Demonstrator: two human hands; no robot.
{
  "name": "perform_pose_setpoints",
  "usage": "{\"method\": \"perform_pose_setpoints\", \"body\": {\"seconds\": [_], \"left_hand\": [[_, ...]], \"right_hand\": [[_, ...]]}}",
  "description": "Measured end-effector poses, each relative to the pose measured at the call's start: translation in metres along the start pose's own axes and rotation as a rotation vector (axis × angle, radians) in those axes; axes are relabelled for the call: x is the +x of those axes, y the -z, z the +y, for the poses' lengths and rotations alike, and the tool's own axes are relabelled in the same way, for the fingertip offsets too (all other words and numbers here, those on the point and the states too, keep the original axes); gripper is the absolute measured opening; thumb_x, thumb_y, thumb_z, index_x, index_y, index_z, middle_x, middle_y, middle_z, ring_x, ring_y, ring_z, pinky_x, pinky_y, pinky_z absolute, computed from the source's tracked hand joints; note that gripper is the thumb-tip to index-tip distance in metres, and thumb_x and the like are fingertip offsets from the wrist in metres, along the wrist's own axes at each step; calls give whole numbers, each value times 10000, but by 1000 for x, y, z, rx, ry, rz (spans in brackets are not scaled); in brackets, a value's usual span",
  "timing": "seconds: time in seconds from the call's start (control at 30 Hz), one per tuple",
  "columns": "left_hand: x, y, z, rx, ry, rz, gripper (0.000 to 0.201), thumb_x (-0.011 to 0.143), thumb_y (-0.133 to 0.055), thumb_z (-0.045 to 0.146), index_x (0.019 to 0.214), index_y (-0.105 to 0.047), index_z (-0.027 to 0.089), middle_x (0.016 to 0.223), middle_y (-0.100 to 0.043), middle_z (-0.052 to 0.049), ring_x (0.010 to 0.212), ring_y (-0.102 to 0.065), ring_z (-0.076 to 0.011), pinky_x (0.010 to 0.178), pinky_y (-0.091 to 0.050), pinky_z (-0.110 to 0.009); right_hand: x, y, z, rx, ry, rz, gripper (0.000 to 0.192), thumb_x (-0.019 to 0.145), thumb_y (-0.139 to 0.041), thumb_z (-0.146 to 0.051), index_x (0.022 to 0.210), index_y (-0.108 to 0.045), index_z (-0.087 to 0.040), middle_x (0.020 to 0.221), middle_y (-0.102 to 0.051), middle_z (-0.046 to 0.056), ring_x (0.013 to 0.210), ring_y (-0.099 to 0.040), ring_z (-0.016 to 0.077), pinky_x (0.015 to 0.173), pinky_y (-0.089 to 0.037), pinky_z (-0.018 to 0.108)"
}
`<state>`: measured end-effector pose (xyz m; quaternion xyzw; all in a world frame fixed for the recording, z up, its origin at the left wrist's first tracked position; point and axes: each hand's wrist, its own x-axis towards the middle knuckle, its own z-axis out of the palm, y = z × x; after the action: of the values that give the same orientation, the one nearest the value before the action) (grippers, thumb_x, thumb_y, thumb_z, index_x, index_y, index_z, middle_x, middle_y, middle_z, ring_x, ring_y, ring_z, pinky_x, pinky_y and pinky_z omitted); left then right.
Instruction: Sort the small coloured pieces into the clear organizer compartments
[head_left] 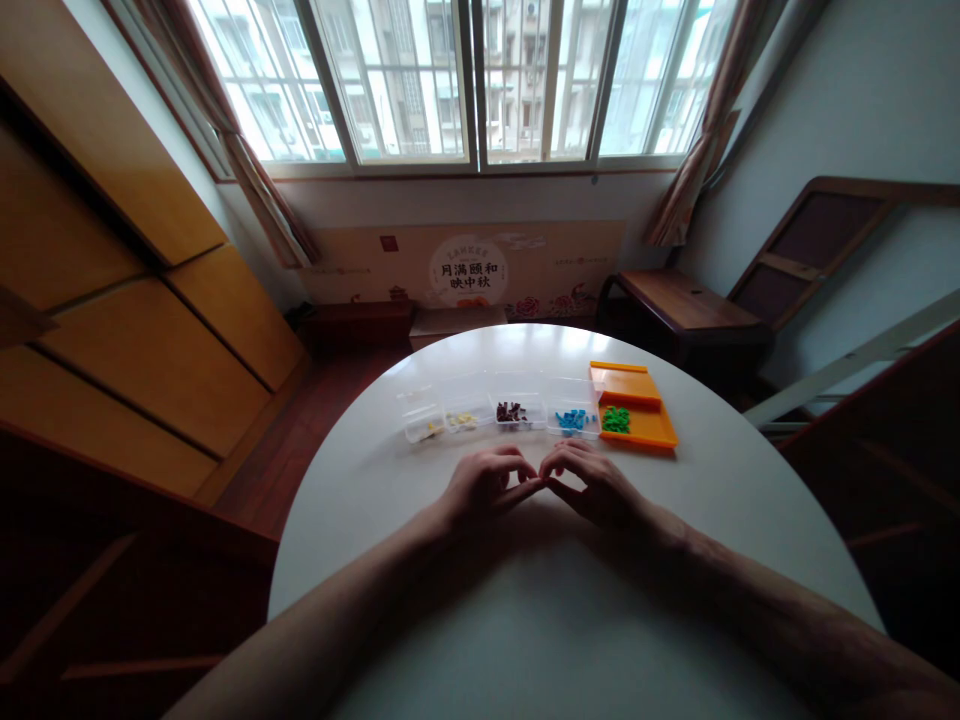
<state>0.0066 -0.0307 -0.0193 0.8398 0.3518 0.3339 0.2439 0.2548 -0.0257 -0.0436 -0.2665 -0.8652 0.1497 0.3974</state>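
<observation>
My left hand and my right hand meet fingertip to fingertip just above the white table. Both are closed in a pinch; whatever lies between the fingertips is too small to make out. Just beyond them stands a row of clear plastic boxes. One holds dark brown pieces, another blue pieces, and two toward the left hold pale yellow pieces and a few yellowish ones. At the right end, an orange box lies with its lid open, bright green pieces inside.
The round white table has its curved far edge beyond the boxes. A wooden chair stands at the back right. Wooden cabinets line the left, and a long printed cardboard panel leans below the window.
</observation>
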Motion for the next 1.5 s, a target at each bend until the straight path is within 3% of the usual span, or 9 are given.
{"method": "perform_pose_setpoints", "body": {"seconds": [0.3, 0.53, 0.73, 0.9, 1.13, 1.33, 1.5], "left_hand": [[0, 3, 1, -97, 13, -51, 342, 1022, -714, 487, 906, -805, 178, 865, -716, -46, 606, -546, -85, 587, -436, -218], [1, 5, -2, -251, -4, -78, 293, 1007, -744, 443, 951, -814, 163, 870, -698, -54, 615, -553, -80, 568, -433, -205], [2, 5, -1, -291, -25, -90, 299, 1006, -748, 444, 958, -808, 155, 897, -707, -69, 657, -599, -95, 601, -490, -208], [3, 16, -5, -39, -48, 58, 249, 1027, -704, 386, 925, -802, 180, 887, -722, -63, 673, -622, -114, 657, -514, -244], [3, 66, -19, 544, 117, 218, 208, 1042, -644, 332, 971, -817, 240, 986, -778, -17, 656, -608, -122, 713, -463, -285], [-1, 101, -36, 747, 355, 265, 201, 1013, -645, 353, 971, -813, 251, 1067, -795, -12, 752, -686, -173, 693, -439, -294], [-3, 111, -48, 781, 445, 252, 209, 1005, -647, 371, 976, -818, 255, 1085, -807, -14, 824, -717, -199, 675, -428, -294]], "right_hand": [[-3, -5, 7, 8, 66, 2, 63, 1052, -714, -241, 1066, -653, -245, 964, -734, 49, 895, -685, 217, 968, -606, 445], [-2, -4, 8, -47, 85, 1, 124, 1040, -752, -306, 1059, -646, -246, 952, -717, 47, 917, -685, 229, 949, -594, 433], [1, 0, 2, -57, 71, 8, 163, 1042, -754, -349, 1009, -642, -236, 927, -708, 47, 888, -670, 222, 844, -566, 375], [2, 3, -4, -66, 13, 5, 186, 1026, -774, -376, 1008, -648, -240, 917, -705, 45, 882, -664, 229, 823, -548, 373], [4, 5, -5, -74, 7, -34, 100, 1039, -729, -314, 1014, -668, -239, 981, -742, 65, 937, -688, 241, 895, -554, 409], [4, 5, -4, -78, 13, -62, 60, 1045, -686, -277, 1002, -674, -238, 1003, -752, 68, 937, -691, 237, 915, -559, 428], [4, 5, -4, -78, 29, -80, 67, 1045, -674, -268, 985, -681, -240, 998, -758, 66, 923, -698, 232, 913, -561, 429]]}}
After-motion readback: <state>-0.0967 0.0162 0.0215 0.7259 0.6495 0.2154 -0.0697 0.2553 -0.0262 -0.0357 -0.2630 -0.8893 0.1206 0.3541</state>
